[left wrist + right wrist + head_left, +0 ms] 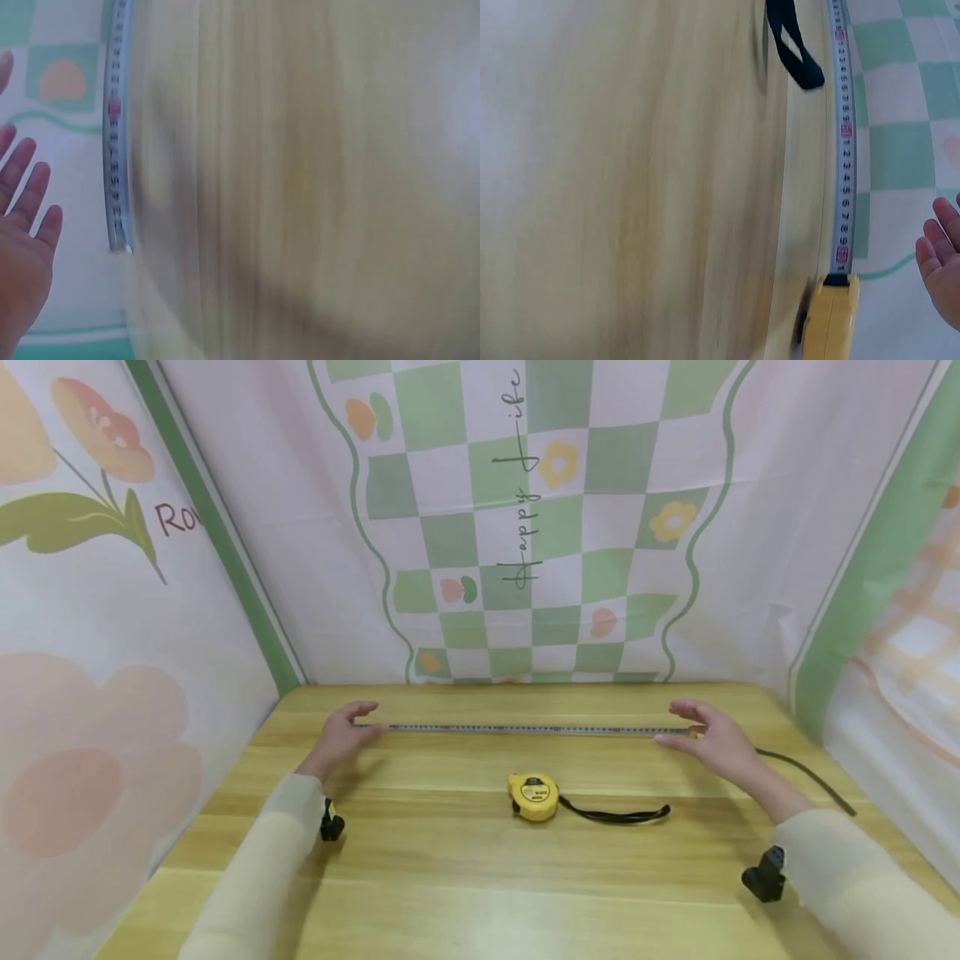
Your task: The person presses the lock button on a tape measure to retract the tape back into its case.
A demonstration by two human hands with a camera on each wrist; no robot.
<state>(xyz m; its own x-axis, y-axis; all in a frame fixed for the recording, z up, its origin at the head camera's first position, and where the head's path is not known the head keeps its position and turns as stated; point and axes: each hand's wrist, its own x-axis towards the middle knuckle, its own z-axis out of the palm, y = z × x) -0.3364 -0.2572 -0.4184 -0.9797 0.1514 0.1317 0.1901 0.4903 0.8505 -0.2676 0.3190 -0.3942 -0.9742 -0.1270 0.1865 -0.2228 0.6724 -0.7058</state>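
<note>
Head view: the left hand and right hand, fingers spread, flank a silver metal tape on the wooden table; a black-strapped yellow tape measure lies nearer. Left wrist: tape's end, ungripped. Right wrist: its yellow plastic case (hand-covered in the head view).

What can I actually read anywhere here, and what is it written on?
"Happy Life": back curtain.
"Ro", next letter cut off: left curtain.
"1 2 3 4 5 6 7 8 9": stretched tape, right wrist view; its red-marked numbers are too small.
Too small: label on the nearer yellow tape measure.
Blurred: tape numbers in the left wrist view.
</note>
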